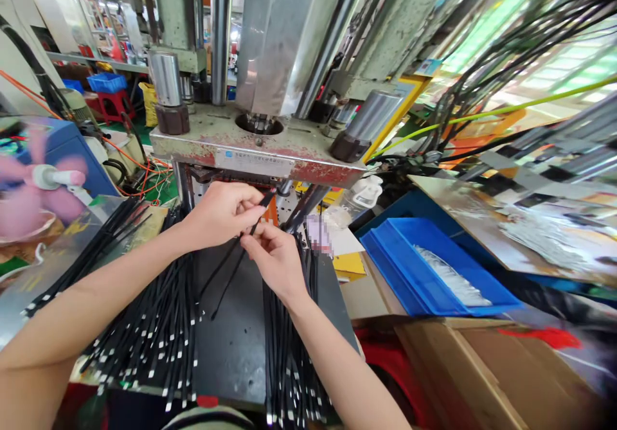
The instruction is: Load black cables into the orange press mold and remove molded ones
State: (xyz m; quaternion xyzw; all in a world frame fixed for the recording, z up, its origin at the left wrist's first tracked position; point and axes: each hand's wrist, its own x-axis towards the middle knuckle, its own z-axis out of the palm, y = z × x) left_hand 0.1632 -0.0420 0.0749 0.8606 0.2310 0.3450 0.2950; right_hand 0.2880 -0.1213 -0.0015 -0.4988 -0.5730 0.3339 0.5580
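My left hand (224,210) pinches a black cable (267,200) in front of the press, with the cable's end pointing up and away from me. Just below and to the right, my right hand (277,256) has its thumb and fingers closed on the same cable. The cable's tail hangs down over the dark work plate (236,333). A thick bunch of black cables (154,308) with pale square ends lies left of my hands. Another bunch of such cables (284,359) lies beneath my right wrist. My fingers hide part of the held cable.
A press (270,137) with metal columns stands right ahead, above my hands. Blue trays (400,243) with pale thin pieces stand on the right, above a cardboard box (482,366). At the left are a pink fan (43,176) and more black cables (91,250). A clear bottle (361,195) stands behind.
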